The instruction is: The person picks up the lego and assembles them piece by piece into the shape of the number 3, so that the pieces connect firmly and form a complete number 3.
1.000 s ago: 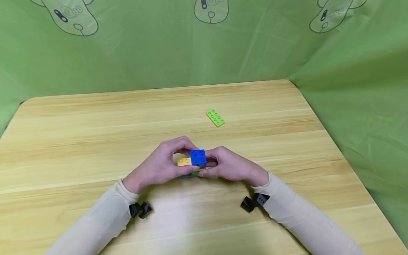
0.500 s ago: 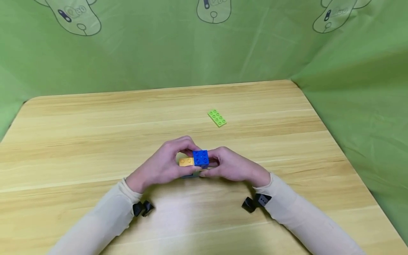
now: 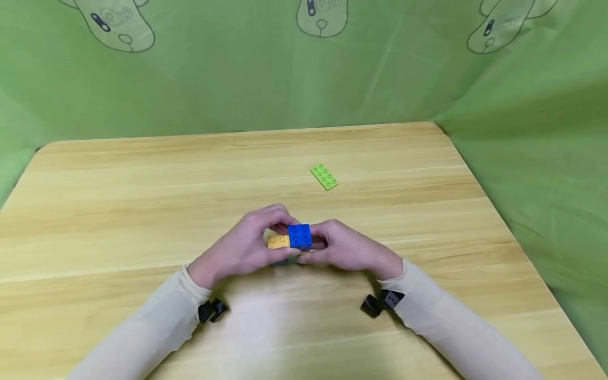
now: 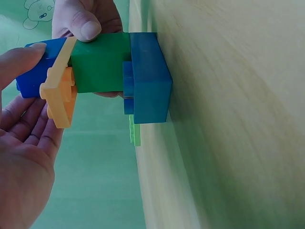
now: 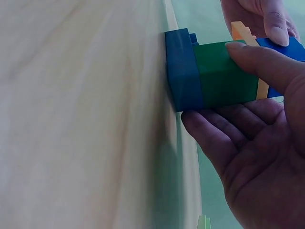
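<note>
A stack of toy building bricks stands on the wooden table between both hands. Lowest is a darker blue brick (image 4: 151,78), then a green brick (image 4: 101,63), then a thin orange plate (image 4: 61,90) jutting out to one side. On top sits a small blue brick (image 3: 300,236). My left hand (image 3: 239,243) pinches this top brick, its thumb on the near side. My right hand (image 3: 344,245) grips the green brick lower down, thumb across its face as the right wrist view shows. From the head, the hands hide most of the lower bricks.
A flat lime-green plate (image 3: 324,177) with studs lies on the table (image 3: 142,195) beyond the hands. Green cloth (image 3: 228,79) hangs behind the table and along its right side.
The head view has shifted slightly, so everything sits a little further right in it. Both hands keep the same hold on the stack.
</note>
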The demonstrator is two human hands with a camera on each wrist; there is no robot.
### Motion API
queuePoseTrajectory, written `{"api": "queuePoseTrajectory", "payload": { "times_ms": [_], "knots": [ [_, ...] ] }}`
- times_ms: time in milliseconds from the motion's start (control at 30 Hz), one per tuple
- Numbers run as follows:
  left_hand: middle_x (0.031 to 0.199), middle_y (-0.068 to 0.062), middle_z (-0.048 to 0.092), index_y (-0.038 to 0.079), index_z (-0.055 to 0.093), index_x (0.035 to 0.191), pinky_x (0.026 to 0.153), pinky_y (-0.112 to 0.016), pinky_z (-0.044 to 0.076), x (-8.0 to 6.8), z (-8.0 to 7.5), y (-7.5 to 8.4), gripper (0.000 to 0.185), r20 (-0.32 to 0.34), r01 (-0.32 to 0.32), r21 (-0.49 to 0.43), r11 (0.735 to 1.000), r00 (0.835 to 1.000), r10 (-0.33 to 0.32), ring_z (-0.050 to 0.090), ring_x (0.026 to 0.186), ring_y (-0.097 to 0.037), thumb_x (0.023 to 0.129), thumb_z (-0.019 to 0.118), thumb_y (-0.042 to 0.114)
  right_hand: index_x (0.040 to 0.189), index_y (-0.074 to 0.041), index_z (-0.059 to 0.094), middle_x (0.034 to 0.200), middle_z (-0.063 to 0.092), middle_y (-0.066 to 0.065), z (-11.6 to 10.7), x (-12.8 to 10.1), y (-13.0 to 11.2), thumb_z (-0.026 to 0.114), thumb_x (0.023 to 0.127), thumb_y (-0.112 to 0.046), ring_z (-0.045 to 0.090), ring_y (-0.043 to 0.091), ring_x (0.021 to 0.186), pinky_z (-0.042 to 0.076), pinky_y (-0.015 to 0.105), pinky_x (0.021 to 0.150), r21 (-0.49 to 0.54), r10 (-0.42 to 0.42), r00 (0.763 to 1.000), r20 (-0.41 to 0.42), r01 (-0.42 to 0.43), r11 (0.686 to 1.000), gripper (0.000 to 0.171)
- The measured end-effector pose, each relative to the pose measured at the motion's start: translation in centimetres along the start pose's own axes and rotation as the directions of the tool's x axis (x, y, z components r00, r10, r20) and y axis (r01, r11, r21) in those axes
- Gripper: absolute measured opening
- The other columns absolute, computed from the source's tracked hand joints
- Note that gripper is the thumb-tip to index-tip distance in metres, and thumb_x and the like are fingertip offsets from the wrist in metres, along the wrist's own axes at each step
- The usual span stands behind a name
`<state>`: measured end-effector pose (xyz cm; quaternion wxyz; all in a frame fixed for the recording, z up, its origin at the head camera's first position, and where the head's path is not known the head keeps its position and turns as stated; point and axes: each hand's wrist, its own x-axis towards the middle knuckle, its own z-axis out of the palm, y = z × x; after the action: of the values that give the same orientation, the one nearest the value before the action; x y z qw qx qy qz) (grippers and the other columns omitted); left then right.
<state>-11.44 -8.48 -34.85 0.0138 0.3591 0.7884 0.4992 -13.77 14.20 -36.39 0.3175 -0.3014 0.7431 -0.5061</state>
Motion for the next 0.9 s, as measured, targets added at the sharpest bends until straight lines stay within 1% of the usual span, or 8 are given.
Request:
{"api": "queuePoseTrajectory", "payload": {
  "times_ms": [267, 367, 567, 733, 900],
  "knots": [
    [0.094, 0.006, 0.063, 0.009, 0.068, 0.101, 0.080, -0.027, 0.052, 0.04, -0.05, 0.11, 0.030, -0.007, -0.010, 0.087, 0.996, 1.000, 0.011, 0.060, 0.087, -0.010, 0.077, 0.086, 0.014, 0.117, 0.001, 0.066, 0.111, 0.069, 0.005, 0.04, 0.01, 0.09, 0.075, 0.088, -0.008, 0.065, 0.017, 0.104, 0.052, 0.031, 0.092, -0.009, -0.012, 1.000, -0.005, 0.012, 1.000, 0.032],
    [0.095, 0.006, 0.063, 0.009, 0.068, 0.102, 0.080, -0.027, 0.052, -0.02, -0.02, 0.18, 0.031, -0.003, 0.009, 0.106, 0.994, 1.000, -0.009, 0.059, 0.088, -0.010, 0.077, 0.086, 0.016, 0.117, 0.002, 0.066, 0.112, 0.069, 0.005, -0.01, 0.01, 0.17, 0.075, 0.088, -0.007, 0.065, 0.017, 0.104, 0.052, 0.031, 0.092, -0.008, -0.007, 1.000, -0.005, 0.007, 1.000, 0.032],
    [0.098, 0.007, 0.063, 0.010, 0.068, 0.105, 0.083, -0.029, 0.052, -0.15, 0.09, 0.08, 0.033, 0.006, 0.061, 0.084, 0.995, 0.998, -0.062, 0.060, 0.090, -0.009, 0.078, 0.085, 0.016, 0.116, 0.002, 0.067, 0.111, 0.069, 0.006, -0.01, 0.03, 0.30, 0.075, 0.087, -0.006, 0.066, 0.017, 0.103, 0.052, 0.030, 0.091, -0.002, 0.001, 1.000, -0.005, -0.001, 1.000, 0.031],
    [0.097, 0.008, 0.063, 0.010, 0.068, 0.105, 0.084, -0.030, 0.052, -0.11, 0.08, 0.06, 0.033, 0.010, 0.070, 0.061, 0.996, 0.997, -0.071, 0.061, 0.090, -0.010, 0.078, 0.086, 0.015, 0.116, 0.003, 0.066, 0.110, 0.070, 0.006, 0.02, 0.02, 0.32, 0.075, 0.087, -0.006, 0.066, 0.017, 0.103, 0.053, 0.030, 0.090, -0.002, 0.001, 1.000, -0.004, -0.001, 1.000, 0.031],
    [0.097, 0.008, 0.062, 0.011, 0.067, 0.105, 0.085, -0.030, 0.051, -0.06, 0.01, 0.11, 0.032, 0.027, 0.074, 0.061, 0.995, 0.997, -0.076, 0.060, 0.091, -0.011, 0.079, 0.085, 0.016, 0.118, 0.002, 0.066, 0.113, 0.069, 0.005, 0.03, -0.02, 0.22, 0.075, 0.088, -0.007, 0.065, 0.016, 0.106, 0.051, 0.030, 0.092, -0.014, -0.001, 1.000, -0.008, 0.000, 1.000, 0.033]
  ]
}}
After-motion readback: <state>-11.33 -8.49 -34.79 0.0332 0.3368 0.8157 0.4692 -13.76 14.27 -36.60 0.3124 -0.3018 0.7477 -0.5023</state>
